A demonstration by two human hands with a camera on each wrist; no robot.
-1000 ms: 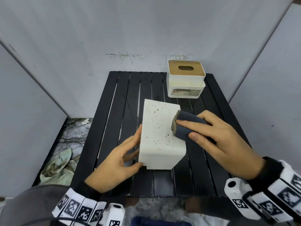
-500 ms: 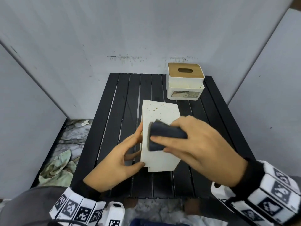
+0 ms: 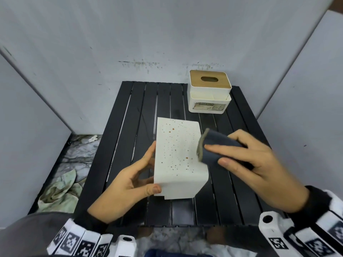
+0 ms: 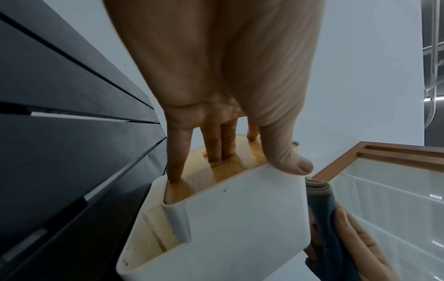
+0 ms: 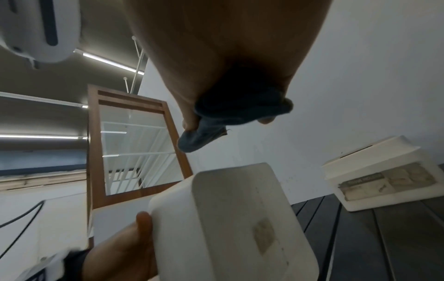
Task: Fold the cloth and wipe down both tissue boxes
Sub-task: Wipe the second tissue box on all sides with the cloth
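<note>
While the left hand (image 3: 128, 180) steadies the spotted box (image 3: 178, 156) on the counter (image 3: 130, 127), the right hand (image 3: 250, 164), fingers clenched around the folded cloth (image 3: 215, 147), has swept back off its right edge; spots remain, so wiping continues.

— Where does the head view look from?
— Above the table's (image 3: 130, 127) near edge, facing down toward its far edge.
— And the wrists?
— Close, low, tilted upward; all three share the speckled tissue box (image 3: 178, 156).

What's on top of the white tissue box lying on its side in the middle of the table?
Brown speckles dot the upward face of the white tissue box; the folded dark cloth meets its right edge. Whatever the cloth covers is hidden.
</note>
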